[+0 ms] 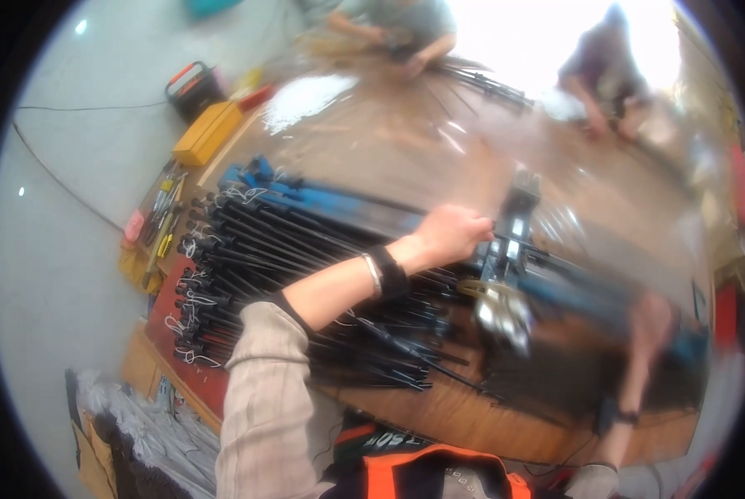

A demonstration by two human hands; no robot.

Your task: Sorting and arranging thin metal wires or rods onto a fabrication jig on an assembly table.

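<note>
My left hand (451, 237) is closed beside a metal fixture (514, 220) on the table; what its fingers hold is too small to make out. Far to the right, my right hand (655, 320) is smeared by motion near the end of a long blue-grey bar (576, 301), and its fingers do not show clearly. Under my left forearm lies a large bundle of long black rods (281, 245), with thick black ends and white string loops at the left. A shiny metal part (504, 318) sits at the fixture's near end.
On the left, a yellow box (206, 133) and hand tools (166, 208) lie along the table's edge. A black case (194, 90) with an orange handle stands behind. White pieces (310, 98) are heaped at the far left. Two people (410, 33) work across the table.
</note>
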